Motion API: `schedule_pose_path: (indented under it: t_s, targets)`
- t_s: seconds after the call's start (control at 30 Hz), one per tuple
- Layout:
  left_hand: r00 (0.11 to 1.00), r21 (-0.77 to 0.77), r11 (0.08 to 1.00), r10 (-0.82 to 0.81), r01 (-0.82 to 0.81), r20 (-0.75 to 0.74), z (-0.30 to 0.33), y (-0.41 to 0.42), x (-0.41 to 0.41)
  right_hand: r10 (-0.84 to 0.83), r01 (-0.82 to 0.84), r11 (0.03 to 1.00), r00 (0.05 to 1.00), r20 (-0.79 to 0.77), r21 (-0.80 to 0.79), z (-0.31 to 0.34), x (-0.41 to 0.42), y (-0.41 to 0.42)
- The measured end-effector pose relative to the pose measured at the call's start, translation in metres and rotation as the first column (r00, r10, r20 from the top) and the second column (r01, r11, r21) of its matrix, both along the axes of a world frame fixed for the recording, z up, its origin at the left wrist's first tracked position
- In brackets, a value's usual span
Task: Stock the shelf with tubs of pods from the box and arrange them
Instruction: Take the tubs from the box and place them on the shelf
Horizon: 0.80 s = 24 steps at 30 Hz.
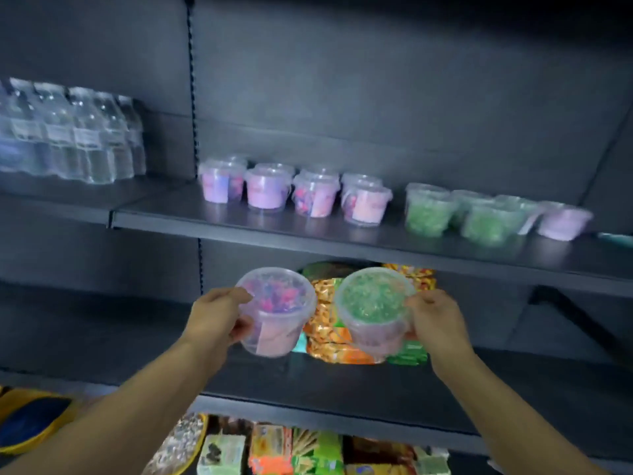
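Two round, clear plastic tubs with snap-on lids are held up in front of a dark metal shelf (342,234), one in each of the hands. The pink tub (275,311), filled with pink and purple pods and bearing a pale label on its tapered wall, is gripped by the left hand (219,318), thumb on the lid rim and fingers curled under the side. The green tub (375,308), its lid showing green pods beneath, is gripped in the same way by the right hand (435,320). The two tubs are held side by side, just apart, below the front edge of the shelf. On the shelf itself a group of pink tubs (294,193) is set in two rows, and to its right, after a gap, a group of green tubs (459,210) is ranged, with one more pale pink tub (563,221) at the far end. A shrink-wrapped pack of clear water bottles (72,132) is seen on the neighbouring shelf to the left. Shiny, crinkled foil packets (329,323) in orange and green are stacked on the lower shelf behind the held tubs.
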<state>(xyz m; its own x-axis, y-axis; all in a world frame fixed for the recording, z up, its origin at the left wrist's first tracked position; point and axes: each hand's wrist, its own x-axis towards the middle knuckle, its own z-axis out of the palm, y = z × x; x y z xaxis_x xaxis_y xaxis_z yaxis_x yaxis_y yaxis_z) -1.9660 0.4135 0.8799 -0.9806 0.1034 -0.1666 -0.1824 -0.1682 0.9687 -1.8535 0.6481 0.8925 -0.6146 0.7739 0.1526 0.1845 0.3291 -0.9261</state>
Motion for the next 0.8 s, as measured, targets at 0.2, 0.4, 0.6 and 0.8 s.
schedule_pose_path:
  t_s: [0.2,0.4,0.6,0.8]
  targets:
    - [0.990,0.092,0.986,-0.139,0.139,-0.012,0.059,0.072,0.001,-0.187,0.178,0.980,0.975,-0.118,-0.088,0.056,0.042,0.066]
    - [0.975,0.121,0.967,-0.218,0.223,-0.051,0.095,0.151,-0.001,-0.327,0.301,0.943,0.917,-0.230,-0.141,0.088,0.069,0.149]
    - [0.975,0.108,0.970,-0.212,0.218,-0.065,0.115,0.238,-0.014,-0.458,0.413,0.882,0.863,-0.211,-0.225,0.104,0.060,0.274]
    - [0.988,0.117,0.982,-0.145,0.150,-0.057,0.118,0.290,-0.030,-0.504,0.406,0.824,0.844,-0.183,-0.395,0.105,0.024,0.362]
